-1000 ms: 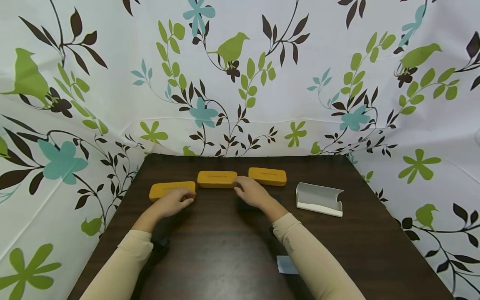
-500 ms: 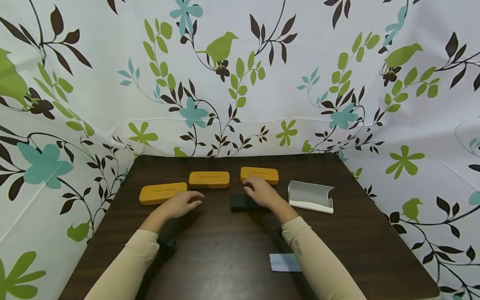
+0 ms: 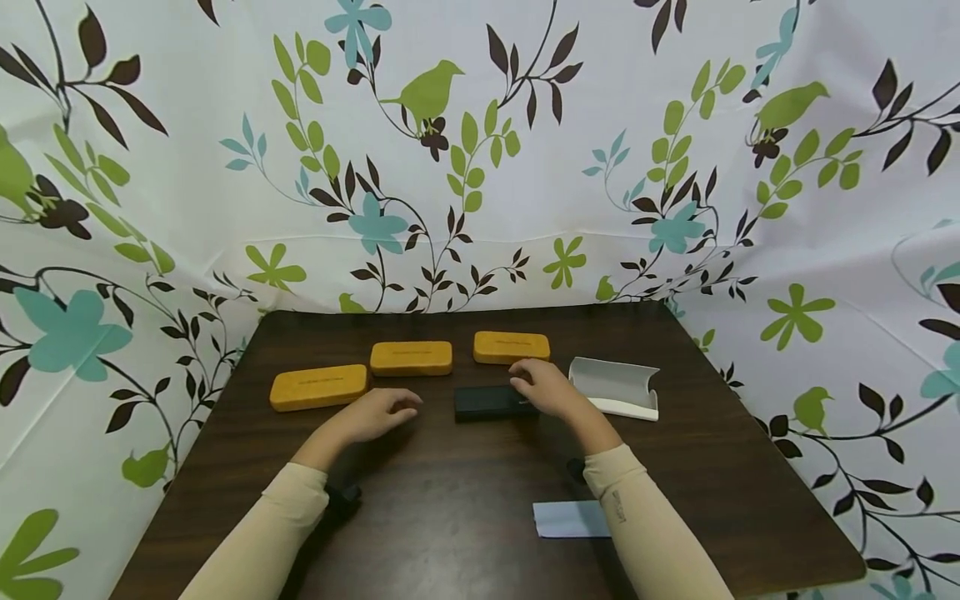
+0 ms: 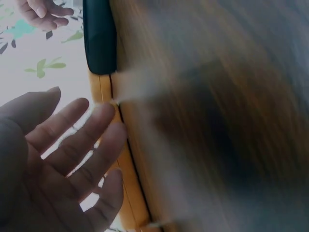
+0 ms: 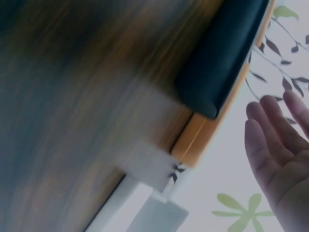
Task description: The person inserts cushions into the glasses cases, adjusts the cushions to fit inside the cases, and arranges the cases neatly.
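My left hand hovers over the table just right of the left yellow case, its fingers loosely extended and holding nothing in the left wrist view. My right hand is in the air by the right end of a black case, overlapping it in the head view. In the right wrist view its relaxed fingers hold nothing, apart from the black case. Two more yellow cases, a middle one and a right one, lie shut behind the black case.
Right of my right hand lies a white hinged case, open with a grey inside. A folded light blue cloth lies near the right forearm, partly hidden by the sleeve. The dark wooden table meets a patterned curtain at the back.
My left hand has moved right, off the left yellow case. The right hand has moved right, from beside the middle yellow case to the black case's right end, uncovering more of it.
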Available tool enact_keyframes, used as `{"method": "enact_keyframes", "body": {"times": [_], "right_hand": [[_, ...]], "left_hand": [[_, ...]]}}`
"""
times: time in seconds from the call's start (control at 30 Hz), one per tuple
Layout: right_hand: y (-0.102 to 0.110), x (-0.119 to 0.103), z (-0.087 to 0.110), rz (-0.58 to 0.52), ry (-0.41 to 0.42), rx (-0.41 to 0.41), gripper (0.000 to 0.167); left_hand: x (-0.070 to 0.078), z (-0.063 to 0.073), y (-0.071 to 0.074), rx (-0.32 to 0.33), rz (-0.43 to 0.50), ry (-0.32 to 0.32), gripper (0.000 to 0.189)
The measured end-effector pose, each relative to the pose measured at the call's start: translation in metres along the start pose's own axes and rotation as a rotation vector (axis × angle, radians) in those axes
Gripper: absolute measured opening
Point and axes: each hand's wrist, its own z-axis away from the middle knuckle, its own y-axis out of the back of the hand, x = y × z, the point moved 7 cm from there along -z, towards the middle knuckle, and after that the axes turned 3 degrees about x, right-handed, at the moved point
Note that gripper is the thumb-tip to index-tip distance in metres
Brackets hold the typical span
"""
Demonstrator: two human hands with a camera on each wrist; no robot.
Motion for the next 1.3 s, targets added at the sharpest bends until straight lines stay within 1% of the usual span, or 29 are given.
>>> {"method": "enact_keyframes", "body": {"times": [0.17, 0.3, 0.4, 0.5, 0.6, 0.7, 0.83, 0.93, 1.07, 1.2, 1.3], "right_hand": [[0.007, 0.011, 0.008, -0.004, 0.002, 0.001, 0.031], [0.01, 0.021, 0.017, -0.004, 0.006, -0.01, 0.031], [0.008, 0.029, 0.025, 0.002, -0.003, -0.033, 0.03], [0.003, 0.036, 0.033, 0.007, -0.018, -0.066, 0.029], [0.0, 0.04, 0.043, 0.011, -0.024, -0.09, 0.029], [0.002, 0.043, 0.053, 0.026, -0.031, -0.102, 0.026], [0.006, 0.045, 0.07, 0.065, -0.028, -0.121, 0.021], [0.008, 0.049, 0.083, 0.091, -0.029, -0.13, 0.021], [0.006, 0.057, 0.101, 0.093, -0.062, -0.124, 0.019], [0.007, 0.066, 0.117, 0.074, -0.116, -0.112, 0.015], [0.009, 0.072, 0.126, 0.052, -0.161, -0.12, 0.017]], "left_hand": [[0.014, -0.002, -0.007, -0.024, -0.028, -0.041, 0.03], [0.024, -0.005, -0.015, -0.041, -0.027, -0.053, 0.029], [0.034, -0.007, -0.023, -0.057, -0.027, -0.063, 0.028], [0.046, -0.008, -0.031, -0.076, -0.025, -0.088, 0.026], [0.059, -0.01, -0.04, -0.095, -0.037, -0.13, 0.025], [0.073, -0.013, -0.049, -0.123, -0.041, -0.164, 0.023], [0.088, -0.016, -0.061, -0.165, -0.053, -0.182, 0.022], [0.098, -0.018, -0.071, -0.185, -0.084, -0.198, 0.02], [0.111, -0.023, -0.085, -0.196, -0.143, -0.23, 0.02], [0.126, -0.029, -0.095, -0.199, -0.206, -0.249, 0.023], [0.136, -0.031, -0.103, -0.196, -0.241, -0.247, 0.023]]}}
